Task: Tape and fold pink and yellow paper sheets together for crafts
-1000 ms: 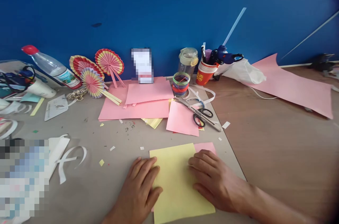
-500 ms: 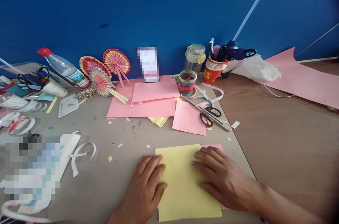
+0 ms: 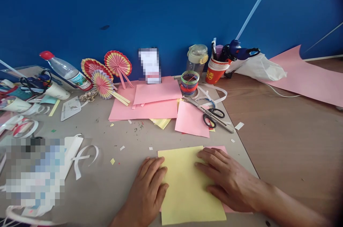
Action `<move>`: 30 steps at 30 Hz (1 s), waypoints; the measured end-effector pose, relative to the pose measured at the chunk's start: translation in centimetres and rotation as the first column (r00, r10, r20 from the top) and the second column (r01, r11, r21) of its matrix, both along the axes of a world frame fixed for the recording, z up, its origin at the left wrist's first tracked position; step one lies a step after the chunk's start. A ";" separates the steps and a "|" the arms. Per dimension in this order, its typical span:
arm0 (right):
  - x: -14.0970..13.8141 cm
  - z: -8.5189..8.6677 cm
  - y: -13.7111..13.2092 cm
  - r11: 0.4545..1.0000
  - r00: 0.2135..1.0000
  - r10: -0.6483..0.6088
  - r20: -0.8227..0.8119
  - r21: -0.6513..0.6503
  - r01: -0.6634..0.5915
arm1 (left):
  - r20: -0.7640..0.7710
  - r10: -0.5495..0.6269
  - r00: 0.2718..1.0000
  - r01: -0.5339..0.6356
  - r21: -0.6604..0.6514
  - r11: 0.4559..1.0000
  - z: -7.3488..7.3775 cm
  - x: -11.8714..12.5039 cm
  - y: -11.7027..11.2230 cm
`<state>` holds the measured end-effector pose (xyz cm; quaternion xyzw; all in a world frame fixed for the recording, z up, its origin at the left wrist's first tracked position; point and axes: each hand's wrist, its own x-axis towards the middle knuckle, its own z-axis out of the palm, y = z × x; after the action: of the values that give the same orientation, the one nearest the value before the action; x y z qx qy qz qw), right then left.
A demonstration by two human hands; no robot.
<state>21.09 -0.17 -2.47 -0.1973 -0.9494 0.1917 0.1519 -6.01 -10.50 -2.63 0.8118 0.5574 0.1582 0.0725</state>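
Observation:
A yellow sheet of paper point(image 3: 187, 187) lies flat on the table in front of me, on top of a pink sheet point(image 3: 222, 149) that shows along its right side. Fingers spread, my left hand point(image 3: 148, 191) rests on the yellow sheet's left edge. My right hand point(image 3: 227, 178) lies flat over the right part of the same sheet, fingers stretched out and covering some of its edge. Behind the hands, a smaller pink square of paper point(image 3: 189, 119) sits under scissors point(image 3: 214, 117) with black handles and a metal ruler point(image 3: 226, 126).
Larger pink sheets point(image 3: 139, 112) lie at the back, near folded paper fans point(image 3: 118, 63) and a phone point(image 3: 148, 66). A red paper cup point(image 3: 214, 71) holds tools, with a clear bottle point(image 3: 197, 59) beside it. A plastic bottle point(image 3: 71, 75) leans at left. Paper scraps point(image 3: 113, 161) dot the table.
My right thumb has shifted slightly right on the yellow sheet. The view has moved a little; otherwise both hands stay in place.

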 end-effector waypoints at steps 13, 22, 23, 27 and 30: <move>0.1 -0.3 -0.3 1.000 1.000 0.009 0.022 -0.020 -0.008 | -0.005 0.015 1.000 -0.015 -0.016 1.000 -0.1 -0.1 -0.1; -0.4 -0.2 -0.5 1.000 1.000 -0.028 0.007 -0.003 0.028 | -0.070 -0.033 0.997 0.032 -0.010 0.999 0.0 -0.4 0.0; -0.4 -0.2 -0.5 1.000 1.000 -0.027 0.003 -0.004 0.027 | -0.072 -0.031 0.997 0.030 -0.009 1.000 0.0 -0.4 0.0; -0.4 -0.4 -0.5 1.000 1.000 -0.020 -0.012 -0.010 0.020 | -0.071 -0.023 0.997 0.022 -0.013 1.000 -0.1 -0.4 -0.1; -0.3 -0.4 -0.4 1.000 1.000 -0.007 -0.005 -0.030 0.007 | -0.072 -0.021 0.997 0.020 -0.022 1.000 -0.1 -0.3 -0.2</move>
<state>20.76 -0.62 -2.84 -0.2024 -0.9452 0.2060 0.1521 -6.35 -10.67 -2.76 0.8218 0.5530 0.1220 0.0627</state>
